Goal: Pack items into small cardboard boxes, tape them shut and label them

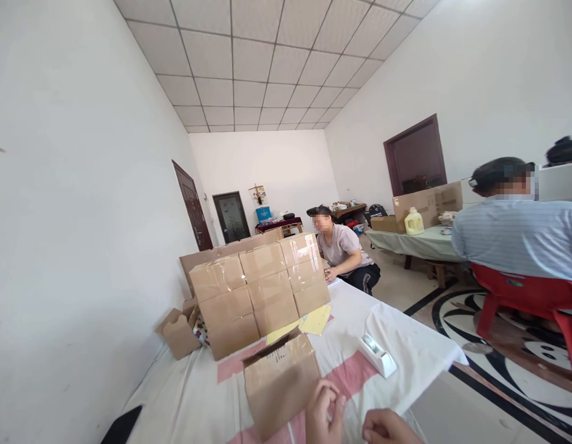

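Observation:
Just right of a brown cardboard box (283, 379) on the cloth-covered table is my left hand (323, 410), its fingers curled in toward the thumb. Whether it touches the box's side I cannot tell. The box stands close to me, with a dark gap along its top far edge and some dark print there. My right hand (388, 425), partly cut off by the bottom edge, is closed with bent fingers and sits apart from the box. What either hand holds, if anything, I cannot make out. A white tape dispenser (377, 356) lies beyond my hands.
Taped cardboard boxes (267, 280) are stacked behind the near box, with yellow sheets (316, 319) before them. An opened small carton (179, 333) stands left. A person (344, 250) crouches at the table's far side. Another person (517, 234) sits right on a red chair (526, 290).

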`<action>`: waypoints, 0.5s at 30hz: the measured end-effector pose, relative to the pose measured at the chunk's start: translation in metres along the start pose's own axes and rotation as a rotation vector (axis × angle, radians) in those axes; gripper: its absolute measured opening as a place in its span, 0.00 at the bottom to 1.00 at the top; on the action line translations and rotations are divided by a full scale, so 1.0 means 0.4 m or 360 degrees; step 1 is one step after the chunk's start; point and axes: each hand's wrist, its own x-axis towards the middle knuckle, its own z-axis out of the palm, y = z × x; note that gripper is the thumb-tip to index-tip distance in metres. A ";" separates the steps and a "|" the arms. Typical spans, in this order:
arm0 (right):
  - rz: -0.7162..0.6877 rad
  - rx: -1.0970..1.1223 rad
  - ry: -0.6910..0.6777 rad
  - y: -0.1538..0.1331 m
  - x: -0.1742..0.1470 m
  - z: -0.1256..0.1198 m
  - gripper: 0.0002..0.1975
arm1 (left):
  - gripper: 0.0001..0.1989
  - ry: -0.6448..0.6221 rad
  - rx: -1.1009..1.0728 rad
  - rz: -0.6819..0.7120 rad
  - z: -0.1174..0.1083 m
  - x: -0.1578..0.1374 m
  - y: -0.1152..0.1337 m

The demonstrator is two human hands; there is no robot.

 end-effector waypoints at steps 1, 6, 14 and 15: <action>-0.0073 -0.0008 0.0017 -0.003 -0.007 -0.001 0.12 | 0.17 -0.0043 -0.0019 -0.0067 -0.013 0.003 0.015; -0.0312 -0.0082 0.0014 -0.048 -0.011 0.012 0.28 | 0.16 -0.0202 -0.0080 -0.0318 -0.037 -0.001 0.057; -0.0404 -0.0159 0.0041 -0.075 0.018 0.065 0.14 | 0.16 -0.0266 -0.0093 -0.0324 -0.018 -0.014 0.030; -0.0391 -0.0155 0.0056 -0.067 0.018 0.069 0.15 | 0.16 -0.0244 -0.0100 -0.0340 -0.018 -0.013 0.030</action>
